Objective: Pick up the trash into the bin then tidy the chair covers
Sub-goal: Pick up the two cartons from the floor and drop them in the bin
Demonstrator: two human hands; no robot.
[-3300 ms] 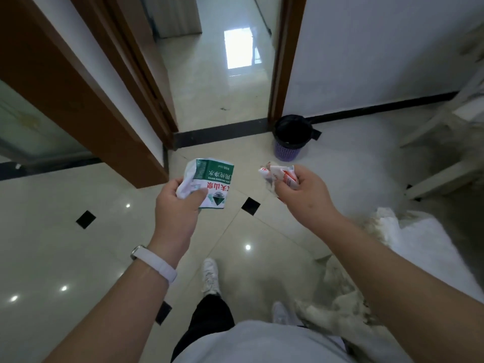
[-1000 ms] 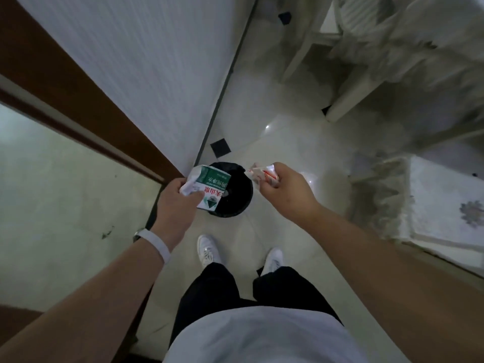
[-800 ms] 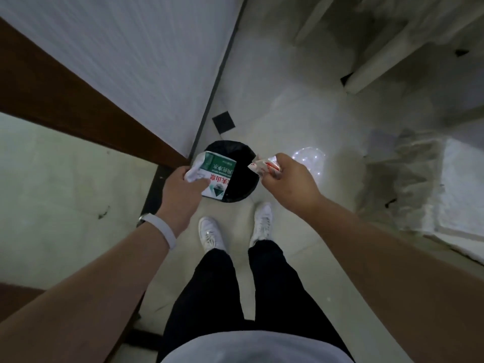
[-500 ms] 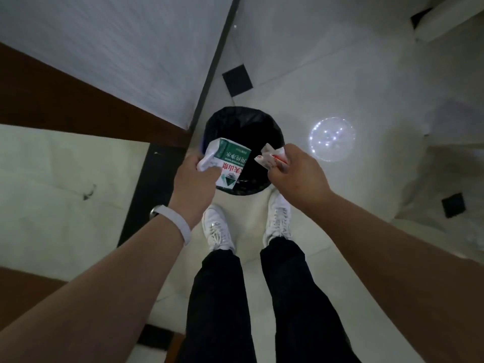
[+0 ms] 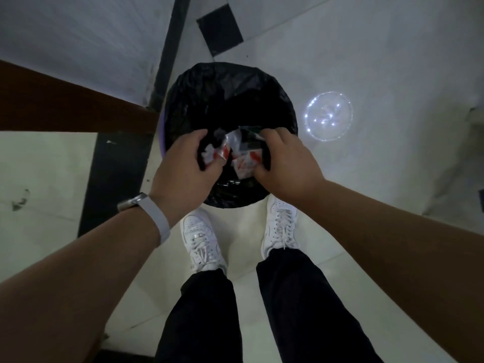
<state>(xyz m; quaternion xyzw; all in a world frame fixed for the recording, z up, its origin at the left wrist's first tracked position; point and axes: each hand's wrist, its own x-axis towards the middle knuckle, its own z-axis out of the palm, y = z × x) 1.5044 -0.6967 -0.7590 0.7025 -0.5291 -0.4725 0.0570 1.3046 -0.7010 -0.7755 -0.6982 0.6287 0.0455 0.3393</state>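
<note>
Left hand [image 5: 186, 163]: held over the near-left part of the bin, fingers curled. A red-and-white wrapper [image 5: 218, 154] sits right at the fingertips, but pinched or already let go? Can't be told, tbh. A pale wristband [image 5: 154, 216] is worn on this wrist.
Right hand [image 5: 285, 163]: held over the near-right part of the bin, fingers bent downward. A second red-and-white wrapper [image 5: 246, 162] is seen just beside the thumb. Grip or no grip can't be made out here either.
Bin [image 5: 188, 100]: round, lined with a crinkly black bag, with a sliver of purple rim shown on the left. The trash is seen within its opening, between the two hands.
Trash: small crumpled packets, white with red patches. A bit with a green edge [image 5: 250, 129] is tucked just behind them, near the right fingertips.
Floor [image 5: 366, 61]: glossy pale tile, with a black diamond inset [image 5: 220, 28] beyond the bin and a round lamp reflection [image 5: 328, 115] to its right. White sneakers [image 5: 201, 242] are planted just short of the bin.
Room: a white wall [image 5: 78, 35] with a dark skirting strip [image 5: 170, 40] is met at the far left, and a brown wooden door frame [image 5: 65, 111] ends right by the bin.
</note>
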